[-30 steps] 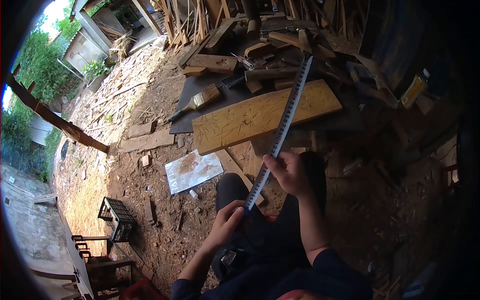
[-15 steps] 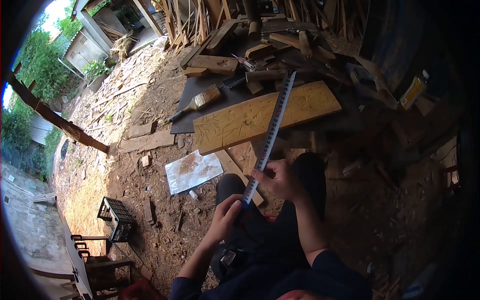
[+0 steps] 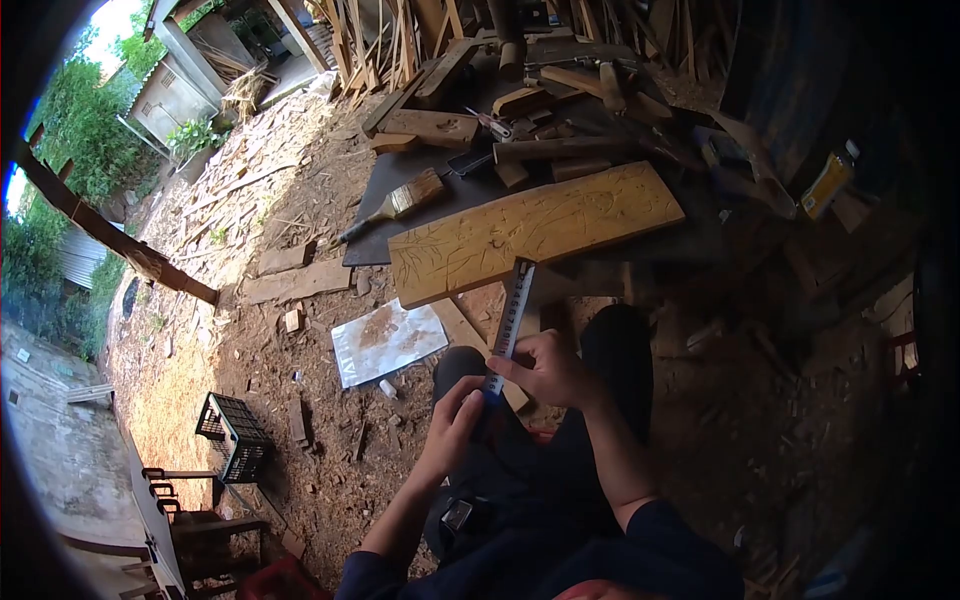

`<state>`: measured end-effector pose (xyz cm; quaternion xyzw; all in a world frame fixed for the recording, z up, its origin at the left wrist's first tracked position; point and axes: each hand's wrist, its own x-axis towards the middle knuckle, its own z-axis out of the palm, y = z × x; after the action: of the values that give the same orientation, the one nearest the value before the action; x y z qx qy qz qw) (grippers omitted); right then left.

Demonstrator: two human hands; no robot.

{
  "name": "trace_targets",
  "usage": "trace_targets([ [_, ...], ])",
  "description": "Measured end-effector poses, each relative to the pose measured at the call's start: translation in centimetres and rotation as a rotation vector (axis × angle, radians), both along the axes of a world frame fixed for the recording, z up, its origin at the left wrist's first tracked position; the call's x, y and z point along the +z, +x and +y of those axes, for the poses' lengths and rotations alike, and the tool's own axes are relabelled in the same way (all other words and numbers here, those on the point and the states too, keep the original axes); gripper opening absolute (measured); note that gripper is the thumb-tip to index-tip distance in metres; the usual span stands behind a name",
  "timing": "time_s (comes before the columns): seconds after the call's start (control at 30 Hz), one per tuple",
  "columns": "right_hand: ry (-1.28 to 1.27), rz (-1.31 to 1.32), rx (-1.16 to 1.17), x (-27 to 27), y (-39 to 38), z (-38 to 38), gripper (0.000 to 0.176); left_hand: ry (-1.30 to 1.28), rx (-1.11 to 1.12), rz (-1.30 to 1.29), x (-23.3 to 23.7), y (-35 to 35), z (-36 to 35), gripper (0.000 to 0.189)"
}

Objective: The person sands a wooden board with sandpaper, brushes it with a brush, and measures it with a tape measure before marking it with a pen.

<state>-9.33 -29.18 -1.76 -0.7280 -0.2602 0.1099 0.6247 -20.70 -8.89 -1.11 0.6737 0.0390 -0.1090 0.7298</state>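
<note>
A short length of tape measure (image 3: 511, 318) sticks up from between my hands, its end at the near edge of the carved wooden board (image 3: 540, 228). My left hand (image 3: 453, 425) is closed round the tape's blue case, most of which is hidden by my fingers and the dark clothing behind. Pinched in the fingers of my right hand (image 3: 547, 370) is the blade, just above the case. The yellowish board bears cut line patterns and lies slantwise along the front of a dark table (image 3: 370, 245).
On the table are a wide paintbrush (image 3: 405, 199), wood blocks (image 3: 430, 127) and a mallet-like tool (image 3: 610, 88). A white plastic sheet (image 3: 388, 343) with sawdust lies on the chip-covered ground. At lower left stands a black crate (image 3: 232, 437); a yellow-labelled bottle (image 3: 830, 182) is at right.
The tape blade, which reached across the board to its far side, has drawn back and is now much shorter. Both hands stay in nearly the same place.
</note>
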Motion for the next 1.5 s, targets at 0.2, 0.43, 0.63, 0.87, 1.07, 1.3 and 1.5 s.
trace_targets([
  [0.2, 0.107, 0.025, -0.110, -0.9, -0.3, 0.6, 0.042, 0.014, -0.007, 0.008, 0.0, 0.0, -0.2, 0.042],
  [0.43, 0.070, 0.137, -0.025, -0.3, -0.3, 0.1, 0.028, -0.063, -0.124, -0.015, -0.6, -0.5, 0.7, 0.070],
  [0.63, 0.116, 0.191, 0.038, 0.5, -0.1, 0.1, 0.030, -0.224, -0.191, -0.066, -0.8, -1.0, 0.7, 0.086],
  [0.87, 0.133, 0.111, -0.015, 2.1, 0.3, 0.5, 0.031, -0.380, -0.072, -0.097, -2.3, 0.1, -1.0, 0.093],
  [1.07, -0.021, 0.010, -0.099, 2.5, 1.1, 0.5, 0.037, -0.393, 0.035, -0.066, -1.4, 1.6, -2.6, 0.082],
  [1.3, -0.130, -0.214, -0.183, 4.7, 2.7, -0.9, 0.039, -0.269, 0.156, -0.005, 0.4, 3.2, -3.5, 0.070],
  [1.5, -0.221, -0.494, -0.388, 8.8, 8.4, -2.8, 0.027, -0.212, 0.211, -0.022, 3.4, 4.2, -4.5, 0.051],
])
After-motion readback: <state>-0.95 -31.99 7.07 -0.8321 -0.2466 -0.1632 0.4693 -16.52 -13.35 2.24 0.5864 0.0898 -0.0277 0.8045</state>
